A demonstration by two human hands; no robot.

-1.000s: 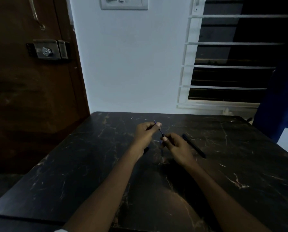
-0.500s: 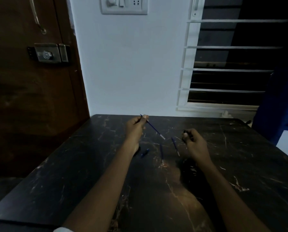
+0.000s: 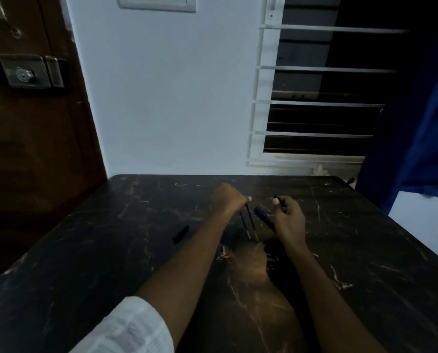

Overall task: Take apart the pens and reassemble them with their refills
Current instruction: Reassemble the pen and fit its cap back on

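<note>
My left hand (image 3: 229, 200) is closed over the upper ends of two thin blue refills (image 3: 247, 220), whose tips point down toward me above the dark marble table (image 3: 111, 250). A short way to the right, my right hand (image 3: 288, 215) grips a dark pen barrel (image 3: 263, 219) that slants from its fingers toward the refills. A small dark pen cap (image 3: 181, 234) lies on the table left of my left forearm. The light is dim, so small pen parts are hard to make out.
A brown door (image 3: 34, 123) with a metal lock stands at the left. The white wall and a barred window (image 3: 314, 98) lie behind the table's far edge. A blue curtain (image 3: 416, 123) hangs at the right.
My left hand came down and now holds two refills instead of one. My right hand moved toward it with the pen barrel. The camera tilted down.
</note>
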